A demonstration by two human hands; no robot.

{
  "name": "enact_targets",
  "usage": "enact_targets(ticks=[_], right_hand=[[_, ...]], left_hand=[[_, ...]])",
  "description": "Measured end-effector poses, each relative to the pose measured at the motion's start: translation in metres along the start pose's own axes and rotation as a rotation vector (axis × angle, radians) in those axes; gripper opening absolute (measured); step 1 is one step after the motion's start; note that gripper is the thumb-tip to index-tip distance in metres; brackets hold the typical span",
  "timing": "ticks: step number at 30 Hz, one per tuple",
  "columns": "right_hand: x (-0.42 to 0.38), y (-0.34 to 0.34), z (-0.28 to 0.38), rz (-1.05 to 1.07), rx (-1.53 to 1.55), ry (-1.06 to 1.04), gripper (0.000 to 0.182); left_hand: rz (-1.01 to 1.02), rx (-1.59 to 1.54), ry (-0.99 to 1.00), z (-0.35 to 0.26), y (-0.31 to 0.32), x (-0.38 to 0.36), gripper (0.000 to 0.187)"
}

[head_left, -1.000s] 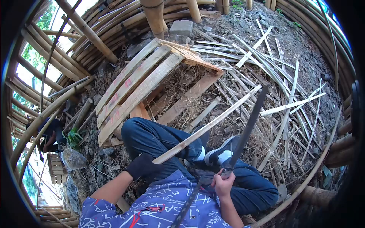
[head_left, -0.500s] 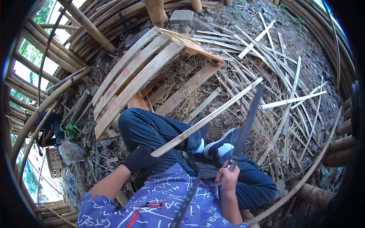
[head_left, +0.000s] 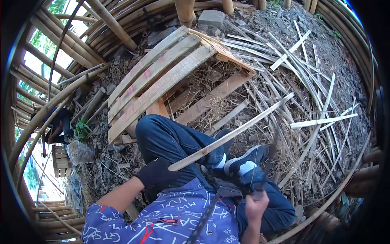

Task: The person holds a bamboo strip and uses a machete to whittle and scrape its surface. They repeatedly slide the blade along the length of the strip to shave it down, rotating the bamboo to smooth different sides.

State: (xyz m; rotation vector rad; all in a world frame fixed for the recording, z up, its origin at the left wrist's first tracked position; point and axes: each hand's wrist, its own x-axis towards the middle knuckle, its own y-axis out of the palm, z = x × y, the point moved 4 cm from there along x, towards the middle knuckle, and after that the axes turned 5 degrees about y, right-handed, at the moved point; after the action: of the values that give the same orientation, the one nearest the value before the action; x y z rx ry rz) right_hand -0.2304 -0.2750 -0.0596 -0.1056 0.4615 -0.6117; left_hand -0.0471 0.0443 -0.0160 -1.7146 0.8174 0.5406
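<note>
My left hand (head_left: 158, 173), in a black glove, is closed around the near end of a long, pale split-bamboo strip (head_left: 239, 128). The strip slants away over my bent legs toward the far right. My right hand (head_left: 256, 205) is bare and wrapped around the handle of a long-bladed knife (head_left: 268, 164). Its dark blade points up and away, blurred by motion, to the right of the strip and apart from it. A dark strap and a dark pouch-like piece (head_left: 229, 191) lie at my lap.
A slatted wooden crate (head_left: 156, 77) lies tilted beyond my knees. Many bamboo strips (head_left: 323, 121) are strewn over the ground at the right. Bamboo poles (head_left: 111, 24) form walls around. At far left another person (head_left: 61, 126) is bent near a small crate (head_left: 61, 161).
The knife has tipped and lowered, its blade now showing edge-on and blurred; my right hand has dropped slightly. My left hand still holds the strip. The whole view has shifted a little.
</note>
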Motion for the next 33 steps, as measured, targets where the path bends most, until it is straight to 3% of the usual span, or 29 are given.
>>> enact_targets(ticks=[3, 5, 8, 12, 19, 21, 28, 31, 33], right_hand=[[-0.015, 0.019, -0.014, 0.205, 0.075, 0.230, 0.015], [-0.019, 0.023, -0.007, 0.248, 0.048, 0.226, 0.020], [-0.005, 0.025, 0.030, 0.259, -0.319, 0.054, 0.027], [0.007, 0.027, 0.024, 0.288, -0.472, -0.017, 0.032], [0.008, 0.015, 0.006, 0.296, -0.486, 0.035, 0.033], [0.010, 0.019, 0.004, 0.347, -0.466, 0.034, 0.033], [0.023, 0.032, 0.006, 0.376, -0.580, -0.066, 0.033], [0.026, 0.027, 0.004, 0.353, -0.594, -0.043, 0.033], [0.028, 0.023, 0.000, 0.327, -0.600, -0.038, 0.033]], left_hand=[[0.030, -0.041, -0.007, -0.005, -0.003, -0.002, 0.050], [0.037, -0.022, 0.004, -0.008, -0.007, -0.003, 0.049], [0.044, -0.003, 0.027, -0.009, -0.007, -0.001, 0.049], [0.093, -0.035, -0.019, -0.003, -0.005, 0.001, 0.048], [0.154, -0.104, -0.096, -0.013, -0.011, 0.001, 0.050], [0.134, -0.002, -0.131, -0.011, -0.012, 0.004, 0.052], [0.154, -0.013, -0.112, -0.007, -0.013, 0.007, 0.056], [0.168, 0.025, 0.071, -0.015, -0.013, 0.005, 0.058], [0.103, -0.025, -0.133, -0.007, -0.011, 0.007, 0.061]])
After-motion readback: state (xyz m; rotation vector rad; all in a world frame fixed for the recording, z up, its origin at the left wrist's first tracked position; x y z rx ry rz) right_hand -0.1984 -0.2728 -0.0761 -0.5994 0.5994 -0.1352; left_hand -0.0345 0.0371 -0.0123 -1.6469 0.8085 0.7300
